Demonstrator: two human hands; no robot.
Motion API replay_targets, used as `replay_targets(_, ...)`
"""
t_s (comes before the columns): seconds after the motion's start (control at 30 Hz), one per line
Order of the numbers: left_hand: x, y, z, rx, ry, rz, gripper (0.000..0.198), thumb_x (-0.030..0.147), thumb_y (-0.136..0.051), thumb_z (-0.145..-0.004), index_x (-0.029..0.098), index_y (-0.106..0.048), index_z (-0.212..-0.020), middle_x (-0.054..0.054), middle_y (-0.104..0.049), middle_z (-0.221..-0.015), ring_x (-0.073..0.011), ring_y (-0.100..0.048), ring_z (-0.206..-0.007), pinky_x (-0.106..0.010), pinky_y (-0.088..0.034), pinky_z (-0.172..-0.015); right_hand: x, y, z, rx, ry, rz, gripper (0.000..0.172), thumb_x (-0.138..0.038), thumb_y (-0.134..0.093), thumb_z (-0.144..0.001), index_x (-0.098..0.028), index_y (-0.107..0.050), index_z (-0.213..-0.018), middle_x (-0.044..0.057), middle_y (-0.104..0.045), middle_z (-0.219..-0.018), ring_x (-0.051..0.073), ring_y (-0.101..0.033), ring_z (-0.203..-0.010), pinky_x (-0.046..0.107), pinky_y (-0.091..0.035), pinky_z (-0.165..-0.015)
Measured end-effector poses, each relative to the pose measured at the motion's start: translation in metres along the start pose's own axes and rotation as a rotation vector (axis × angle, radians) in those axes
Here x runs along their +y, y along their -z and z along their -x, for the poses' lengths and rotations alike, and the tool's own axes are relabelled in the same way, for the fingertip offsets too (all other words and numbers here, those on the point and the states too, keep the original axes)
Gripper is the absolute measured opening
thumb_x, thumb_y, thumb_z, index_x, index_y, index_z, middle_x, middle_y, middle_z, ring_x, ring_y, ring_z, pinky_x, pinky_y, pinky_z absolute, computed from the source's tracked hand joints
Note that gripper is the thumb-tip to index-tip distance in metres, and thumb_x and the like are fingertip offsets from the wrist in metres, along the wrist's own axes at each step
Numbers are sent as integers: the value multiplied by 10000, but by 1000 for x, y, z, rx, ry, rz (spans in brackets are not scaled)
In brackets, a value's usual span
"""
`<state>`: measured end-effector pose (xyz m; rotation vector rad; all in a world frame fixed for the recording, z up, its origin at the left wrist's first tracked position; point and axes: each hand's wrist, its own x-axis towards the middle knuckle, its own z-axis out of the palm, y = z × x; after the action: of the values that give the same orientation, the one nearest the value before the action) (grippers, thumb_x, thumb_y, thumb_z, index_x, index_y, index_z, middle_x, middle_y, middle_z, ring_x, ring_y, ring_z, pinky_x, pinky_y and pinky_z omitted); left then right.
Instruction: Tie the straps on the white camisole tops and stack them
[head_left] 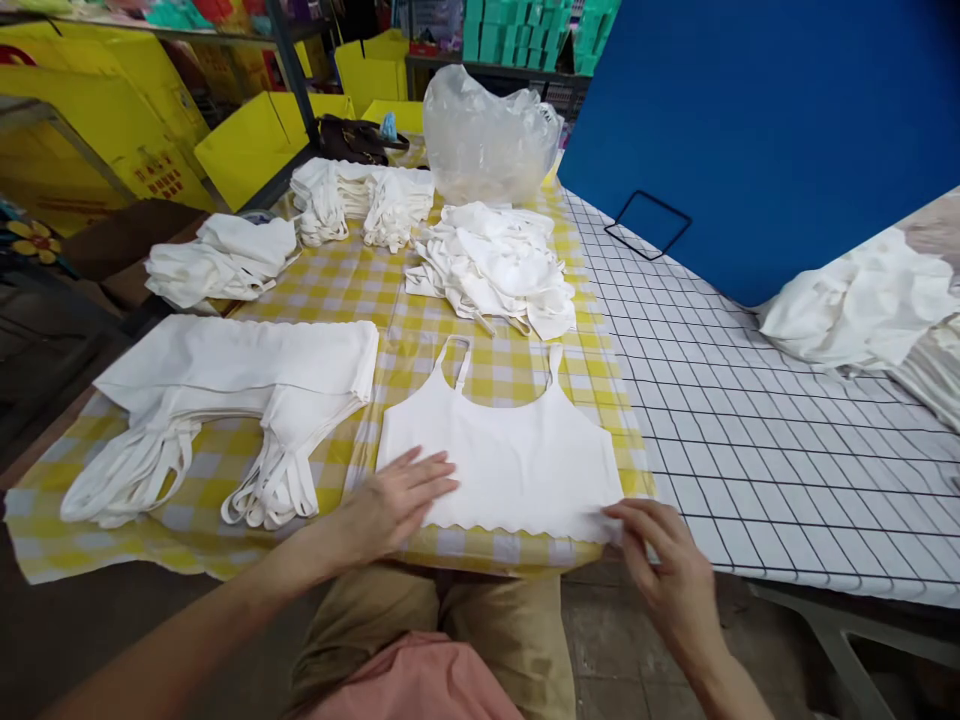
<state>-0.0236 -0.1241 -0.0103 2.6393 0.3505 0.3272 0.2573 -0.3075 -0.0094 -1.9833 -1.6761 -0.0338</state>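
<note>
A white camisole top (517, 450) with thin straps and a wavy hem lies spread flat in front of me, straps pointing away. My left hand (405, 495) rests flat on its lower left part, fingers stretched out. At the lower right corner, my right hand (660, 550) pinches the hem between thumb and fingers. Left of it lies a neat stack of white tops (247, 365), straps hanging toward me. Beyond the spread top sits a loose heap of white tops (502, 260).
A yellow checked cloth (330, 460) covers the table; a white grid-patterned cloth (720, 450) adjoins it. Further stacks of white tops (367, 190), a clear plastic bag (487, 140) and a dark handbag (352, 140) stand behind. A large blue board (750, 130) blocks the upper right.
</note>
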Motion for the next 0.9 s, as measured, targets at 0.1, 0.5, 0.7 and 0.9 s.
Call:
replay_targets(0.1,-24,7,33,109,38,-186,423,29,-362,-826,195,-563,-1160,-67,-586,-1211,-192,-446,-1230,-451,-321,-1067,34,10,-1,-37,64,191,332,-143,-404,-813,-270,-614,-1037,85,-606,-985,243,-556,-861,404,-484,-721)
replay_targets(0.5,-39,23,38,114,-146,-338,282,76,-380,-880,173,-636,-947,-77,-645,-1112,-182,-578,-1077,-371,-465,-931,61,7,-11,-211,380,171,305,-160,-452,-821,-274,-638,-1035,69,-642,-1097,238,-602,-966,365,-511,-729)
replay_targets(0.7,-38,27,43,48,-128,-247,185,221,-476,-883,181,-644,-949,-69,-625,-1153,-194,-565,-1095,-365,-462,-944,56,7,-13,-136,359,138,363,-67,-415,-779,-266,-644,-977,51,-654,-1053,217,-619,-946,345,-539,-715)
replay_targets(0.9,-37,21,43,126,-138,-214,185,184,-463,-885,167,-640,-833,-68,-647,-1095,-193,-577,-1071,-351,-473,-924,58,1,-14,-89,285,76,316,-111,-414,-798,-266,-659,-924,45,-659,-1033,210,-620,-954,326,-552,-688)
